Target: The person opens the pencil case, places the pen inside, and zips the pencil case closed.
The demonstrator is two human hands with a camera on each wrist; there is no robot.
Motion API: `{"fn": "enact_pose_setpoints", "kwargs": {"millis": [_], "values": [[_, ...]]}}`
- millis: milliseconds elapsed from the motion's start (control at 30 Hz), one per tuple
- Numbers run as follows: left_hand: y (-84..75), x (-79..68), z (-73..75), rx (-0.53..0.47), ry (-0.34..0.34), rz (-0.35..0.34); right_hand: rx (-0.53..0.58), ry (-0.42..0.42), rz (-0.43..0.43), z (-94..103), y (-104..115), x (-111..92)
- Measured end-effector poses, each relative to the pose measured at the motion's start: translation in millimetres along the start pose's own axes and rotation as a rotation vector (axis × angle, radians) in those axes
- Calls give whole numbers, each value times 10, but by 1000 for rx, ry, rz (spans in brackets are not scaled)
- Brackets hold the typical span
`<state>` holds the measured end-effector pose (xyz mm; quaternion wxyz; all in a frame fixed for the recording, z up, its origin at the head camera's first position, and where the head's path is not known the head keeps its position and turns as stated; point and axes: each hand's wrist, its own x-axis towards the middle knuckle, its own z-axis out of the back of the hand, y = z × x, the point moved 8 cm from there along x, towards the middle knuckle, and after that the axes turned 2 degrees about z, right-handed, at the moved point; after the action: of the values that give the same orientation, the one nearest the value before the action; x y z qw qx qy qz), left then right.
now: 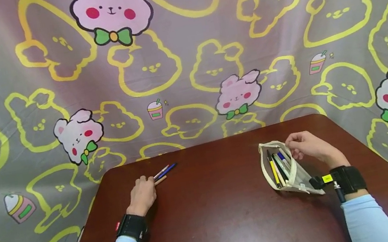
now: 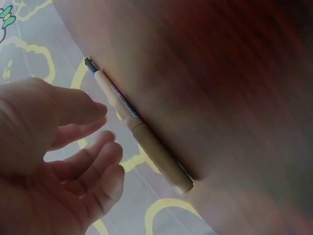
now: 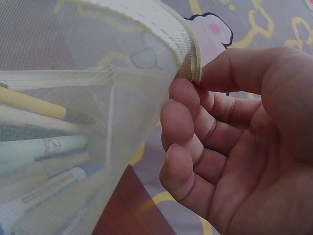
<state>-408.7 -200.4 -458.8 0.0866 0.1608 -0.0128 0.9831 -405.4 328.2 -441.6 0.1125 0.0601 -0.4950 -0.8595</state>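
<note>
On the left of the table, my left hand [image 1: 141,195] is over a small group of pens, its fingers loosely bent. A tan marker [image 2: 156,154] lies just beyond its fingertips in the left wrist view, with a gap between them. Next to that marker are a blue pen [image 1: 168,171] and a pale pen [image 1: 160,172], partly hidden by the hand. At the right, my right hand [image 1: 309,146] pinches the zippered rim of a cream mesh pencil case [image 3: 139,98] between thumb and fingers. The case gapes, with several pens [image 1: 279,166] inside, among them a yellow one.
The dark brown table [image 1: 209,209] ends at a back edge close to a patterned grey curtain [image 1: 177,67]. Black straps with small devices [image 1: 348,179] sit on both wrists.
</note>
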Motion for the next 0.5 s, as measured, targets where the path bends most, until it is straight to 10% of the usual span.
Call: {"fn": "enact_pose_setpoints", "kwargs": {"millis": [500], "values": [[52,45,-148,58,124,42,0,-12,-4,-8,-6,-25]]}}
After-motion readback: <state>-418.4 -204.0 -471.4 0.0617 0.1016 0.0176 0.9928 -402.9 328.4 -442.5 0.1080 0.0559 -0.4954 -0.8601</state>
